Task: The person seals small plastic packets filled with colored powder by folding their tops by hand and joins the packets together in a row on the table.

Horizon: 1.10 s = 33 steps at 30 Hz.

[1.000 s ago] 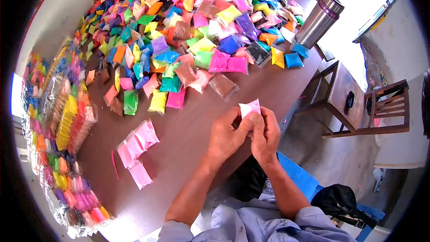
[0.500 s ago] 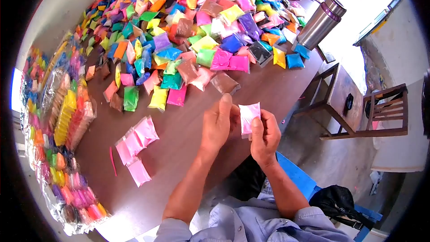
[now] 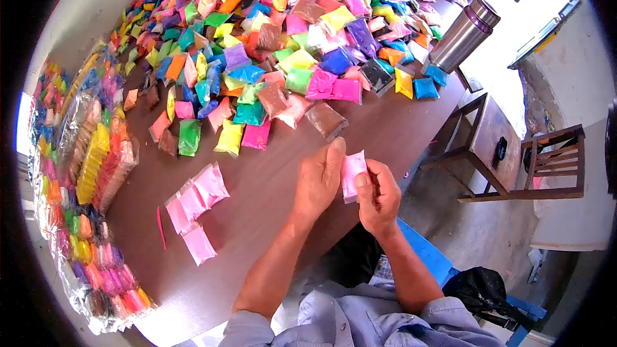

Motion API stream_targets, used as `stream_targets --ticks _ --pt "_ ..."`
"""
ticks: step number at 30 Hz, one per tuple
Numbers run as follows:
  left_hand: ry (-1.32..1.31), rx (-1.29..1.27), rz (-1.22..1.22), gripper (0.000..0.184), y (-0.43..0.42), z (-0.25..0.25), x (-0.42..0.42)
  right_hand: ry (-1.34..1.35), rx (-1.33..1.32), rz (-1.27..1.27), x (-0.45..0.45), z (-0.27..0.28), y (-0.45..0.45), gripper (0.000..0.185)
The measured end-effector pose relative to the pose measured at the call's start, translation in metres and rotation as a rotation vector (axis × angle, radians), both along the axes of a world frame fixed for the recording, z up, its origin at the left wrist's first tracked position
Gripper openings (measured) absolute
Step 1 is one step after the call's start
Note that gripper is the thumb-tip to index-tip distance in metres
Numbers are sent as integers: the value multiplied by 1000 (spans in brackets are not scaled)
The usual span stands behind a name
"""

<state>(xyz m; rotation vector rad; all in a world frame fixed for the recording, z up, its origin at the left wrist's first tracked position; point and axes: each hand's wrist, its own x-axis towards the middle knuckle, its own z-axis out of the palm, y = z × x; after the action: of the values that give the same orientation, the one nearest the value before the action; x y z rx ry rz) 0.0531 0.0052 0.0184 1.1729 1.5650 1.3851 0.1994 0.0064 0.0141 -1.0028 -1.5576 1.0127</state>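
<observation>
A small clear packet of pink stuff [image 3: 353, 177] is pinched in my right hand [image 3: 379, 198], the thumb lying over its front and the fingers curled behind. My left hand [image 3: 318, 178] is close against the packet's left edge, thumb pointing up; its other fingers are mostly hidden, so I cannot tell whether they grip it. On the brown table [image 3: 257, 218], left of my hands, a small group of similar pink packets [image 3: 193, 202] lies partly overlapping. Beside them is a thin pink strip [image 3: 161, 228].
A large heap of multicoloured packets [image 3: 289, 58] covers the far table, with a brown packet [image 3: 326, 121] nearest my hands. Bundled packets in clear plastic [image 3: 93, 167] line the left side. A steel flask [image 3: 464, 35] stands at the far right. A wooden chair [image 3: 553, 160] is beyond.
The pink packet has turned and tilted, showing a narrower face. My left hand has moved slightly right, closer to it. The loose pink packets on the table stay put.
</observation>
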Motion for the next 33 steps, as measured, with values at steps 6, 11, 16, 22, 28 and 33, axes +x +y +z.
stream_targets --ticks 6,11,16,22,28,33 --pt "-300 -140 46 53 0 20 -7 21 -5 -36 -2 1 1 24" --pt "-218 -76 -132 38 -4 27 0 48 -5 -111 -7 -8 4 26" --pt "37 33 -146 40 -5 20 6 129 -146 -121 -11 1 1 27" --pt "7 -105 -78 47 -2 24 -2 59 -82 -82 -2 -3 2 26" --pt "-88 -73 -121 29 -2 23 -4 -3 56 -74 -4 -6 5 25" --pt "-226 -7 -149 29 -2 10 -4 54 -115 16 -5 0 2 24"
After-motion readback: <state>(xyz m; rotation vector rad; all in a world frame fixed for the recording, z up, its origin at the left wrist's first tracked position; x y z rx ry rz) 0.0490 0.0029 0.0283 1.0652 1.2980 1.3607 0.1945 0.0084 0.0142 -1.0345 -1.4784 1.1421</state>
